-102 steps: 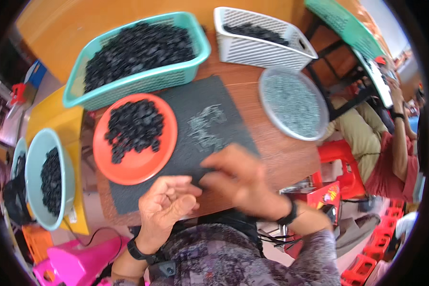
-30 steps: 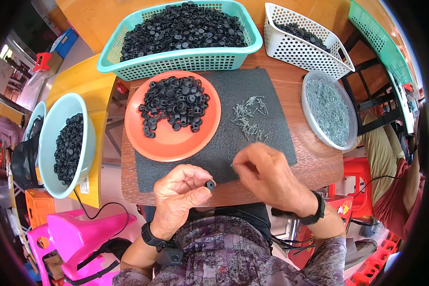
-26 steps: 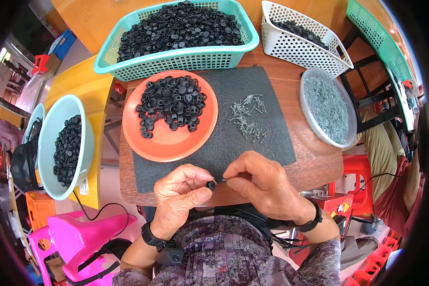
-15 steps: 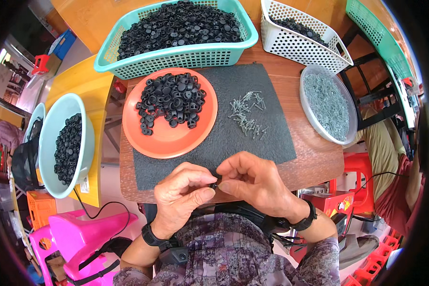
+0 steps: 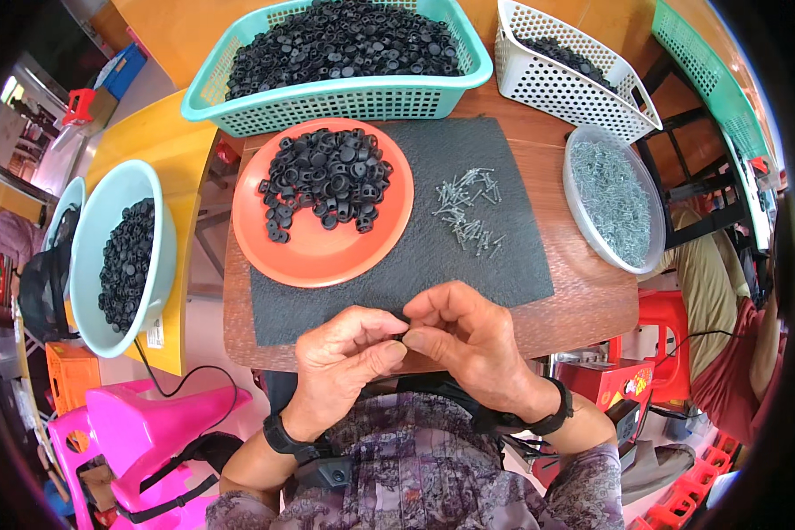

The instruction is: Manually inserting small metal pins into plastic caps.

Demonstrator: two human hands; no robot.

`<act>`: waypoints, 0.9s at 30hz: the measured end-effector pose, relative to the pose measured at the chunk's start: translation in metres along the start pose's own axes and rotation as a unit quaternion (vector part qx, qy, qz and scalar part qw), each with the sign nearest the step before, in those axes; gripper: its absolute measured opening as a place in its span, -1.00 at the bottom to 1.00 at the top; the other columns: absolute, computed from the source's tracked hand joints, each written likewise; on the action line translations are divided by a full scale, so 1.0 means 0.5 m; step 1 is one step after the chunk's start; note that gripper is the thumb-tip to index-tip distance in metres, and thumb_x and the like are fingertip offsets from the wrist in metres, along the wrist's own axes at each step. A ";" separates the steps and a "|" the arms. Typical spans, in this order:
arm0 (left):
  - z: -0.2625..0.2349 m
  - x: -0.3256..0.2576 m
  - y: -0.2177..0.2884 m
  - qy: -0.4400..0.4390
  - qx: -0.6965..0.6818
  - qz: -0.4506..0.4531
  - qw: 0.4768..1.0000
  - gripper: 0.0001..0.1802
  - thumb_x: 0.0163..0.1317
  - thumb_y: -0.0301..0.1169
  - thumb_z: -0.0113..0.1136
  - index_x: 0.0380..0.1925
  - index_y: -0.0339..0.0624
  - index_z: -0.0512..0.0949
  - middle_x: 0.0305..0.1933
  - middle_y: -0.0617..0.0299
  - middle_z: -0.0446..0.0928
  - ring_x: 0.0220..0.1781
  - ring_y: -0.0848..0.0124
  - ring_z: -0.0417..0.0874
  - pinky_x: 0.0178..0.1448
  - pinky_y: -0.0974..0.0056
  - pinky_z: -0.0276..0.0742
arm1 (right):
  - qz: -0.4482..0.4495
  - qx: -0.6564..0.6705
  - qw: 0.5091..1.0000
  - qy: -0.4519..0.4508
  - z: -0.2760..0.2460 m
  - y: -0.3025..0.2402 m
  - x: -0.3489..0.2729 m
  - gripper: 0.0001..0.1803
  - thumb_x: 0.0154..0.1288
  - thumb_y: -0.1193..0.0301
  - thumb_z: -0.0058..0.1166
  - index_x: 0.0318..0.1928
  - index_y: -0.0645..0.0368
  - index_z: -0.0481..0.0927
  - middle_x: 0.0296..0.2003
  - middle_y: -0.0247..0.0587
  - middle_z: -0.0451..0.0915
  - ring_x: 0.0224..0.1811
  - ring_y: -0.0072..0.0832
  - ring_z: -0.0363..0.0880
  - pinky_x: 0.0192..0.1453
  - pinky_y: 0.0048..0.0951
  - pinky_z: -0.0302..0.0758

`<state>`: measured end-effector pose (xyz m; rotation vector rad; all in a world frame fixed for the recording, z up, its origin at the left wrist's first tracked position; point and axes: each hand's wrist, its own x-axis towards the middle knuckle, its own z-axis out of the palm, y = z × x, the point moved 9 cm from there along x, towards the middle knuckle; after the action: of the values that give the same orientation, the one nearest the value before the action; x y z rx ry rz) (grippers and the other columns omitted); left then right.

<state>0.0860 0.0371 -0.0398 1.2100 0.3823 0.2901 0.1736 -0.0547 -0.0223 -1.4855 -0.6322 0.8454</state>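
My left hand (image 5: 349, 352) and my right hand (image 5: 470, 343) meet fingertip to fingertip over the near edge of a dark mat (image 5: 397, 284). Both are closed in a pinch around a small black plastic part (image 5: 401, 336), which the fingers mostly cover. Whether a screw is in it too, I cannot tell. Beyond my left hand stands an orange plate (image 5: 283, 265) heaped with black plastic caps (image 5: 331, 177). To the right of the plate, several loose silver screws (image 5: 470, 212) lie scattered on the mat.
A green basket (image 5: 344, 99) of black parts stands at the back, beside a white perforated basket (image 5: 565, 93). At right is a clear round tub (image 5: 617, 199) of screws. A pale blue basin (image 5: 155, 291) sits left, above a pink stool (image 5: 141, 433). Another person's leg (image 5: 711, 283) shows far right.
My hands stay pinched together in nearly the same place, with slight finger movement. The whole view has shifted a little, so the table things appear slightly further right.
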 end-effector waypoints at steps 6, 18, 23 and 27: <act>-0.010 0.006 -0.014 0.004 -0.009 -0.042 0.999 -0.83 0.19 -0.47 0.19 -0.25 -0.32 0.50 -0.38 0.19 0.58 -0.44 0.55 0.59 -0.41 0.50 0.53 | -0.002 -0.037 0.999 -0.012 0.013 -0.014 0.009 -0.84 0.23 0.58 0.04 -0.19 0.35 0.41 -0.39 -0.18 0.56 -0.35 -0.60 0.57 -0.32 -0.55 0.53; -0.061 0.005 -0.010 0.041 -0.143 -0.016 0.989 -0.82 0.16 -0.50 0.20 -0.27 -0.36 0.48 -0.40 0.05 0.58 -0.49 0.46 0.59 -0.44 0.44 0.50 | -0.237 -0.396 0.887 0.012 0.032 -0.116 0.128 -0.86 0.04 0.49 0.18 -0.38 0.28 0.53 -0.48 -0.16 0.51 -0.44 -0.37 0.51 -0.36 -0.41 0.44; -0.070 0.004 -0.012 0.057 -0.144 -0.014 0.988 -0.81 0.13 -0.47 0.22 -0.31 -0.35 0.47 -0.44 0.00 0.58 -0.54 0.38 0.59 -0.47 0.39 0.53 | -0.332 -0.527 0.782 0.029 0.078 -0.099 0.182 -0.89 -0.05 0.49 0.16 -0.49 0.23 0.50 -0.51 -0.10 0.47 -0.38 -0.14 0.47 -0.35 -0.19 0.42; -0.071 0.001 -0.013 0.052 -0.149 -0.030 0.987 -0.82 0.16 -0.49 0.20 -0.29 -0.36 0.48 -0.42 0.05 0.58 -0.50 0.46 0.58 -0.45 0.46 0.48 | -0.329 -0.547 0.770 0.012 0.102 -0.095 0.187 -0.87 -0.07 0.48 0.17 -0.48 0.22 0.50 -0.49 -0.09 0.47 -0.36 -0.14 0.47 -0.35 -0.21 0.44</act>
<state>0.0708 0.0651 -0.0569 0.8913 0.4476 0.3466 0.1914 0.0549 0.0131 -2.0367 -1.6836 -0.2099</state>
